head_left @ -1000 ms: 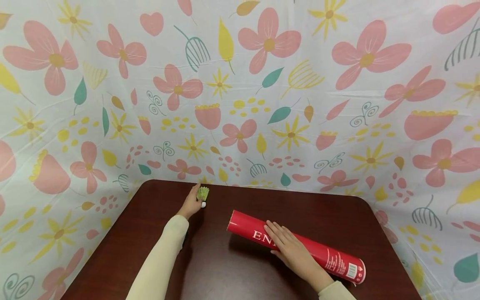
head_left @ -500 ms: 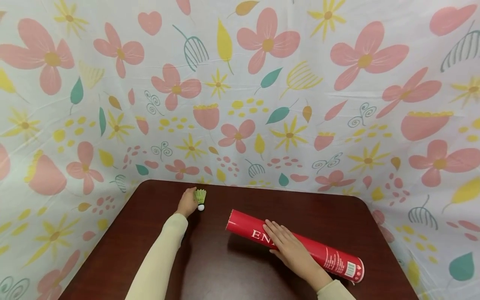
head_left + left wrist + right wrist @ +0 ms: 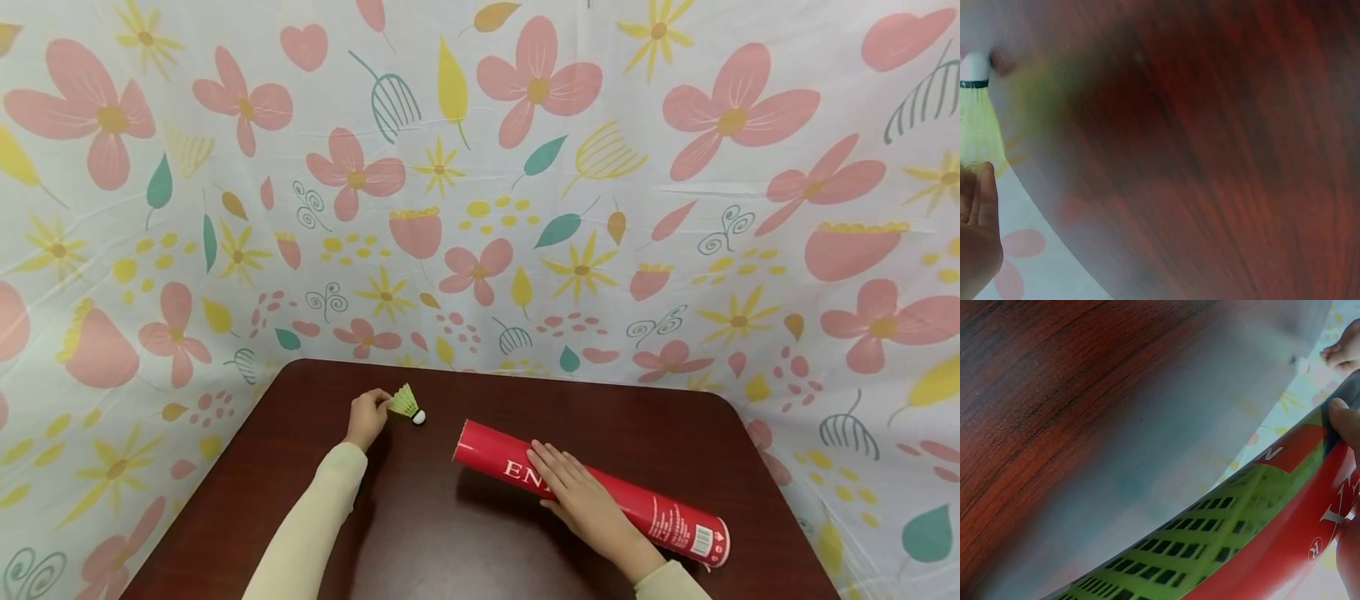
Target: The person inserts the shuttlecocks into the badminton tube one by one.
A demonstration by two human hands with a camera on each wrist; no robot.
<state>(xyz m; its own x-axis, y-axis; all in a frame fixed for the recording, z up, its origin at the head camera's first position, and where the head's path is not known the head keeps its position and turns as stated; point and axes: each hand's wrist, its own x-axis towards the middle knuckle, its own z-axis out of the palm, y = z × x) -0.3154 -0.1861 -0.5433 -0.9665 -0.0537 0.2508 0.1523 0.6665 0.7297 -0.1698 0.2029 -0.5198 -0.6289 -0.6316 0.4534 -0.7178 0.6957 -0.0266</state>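
Note:
A yellow-green shuttlecock (image 3: 406,402) with a white cork is over the far left part of the table. My left hand (image 3: 366,419) pinches its skirt rim with the fingertips, the cork pointing right and toward me. In the left wrist view, the shuttlecock (image 3: 979,122) appears at the left edge above the fingers. A long red shuttlecock tube (image 3: 678,521) with white lettering slants across the right side. My right hand (image 3: 581,498) grips it around the middle, fingers laid over the top and thumb on the near side. Green printing on the tube (image 3: 1254,506) shows in the right wrist view.
The dark brown wooden table (image 3: 450,550) has rounded far corners. A white cloth (image 3: 480,183) printed with flowers and leaves hangs behind it and along both sides.
My left hand has shifted slightly left and nearer, its hold now at the skirt rim. The shuttlecock's cork has swung from pointing down to pointing right. Right hand and tube stay put.

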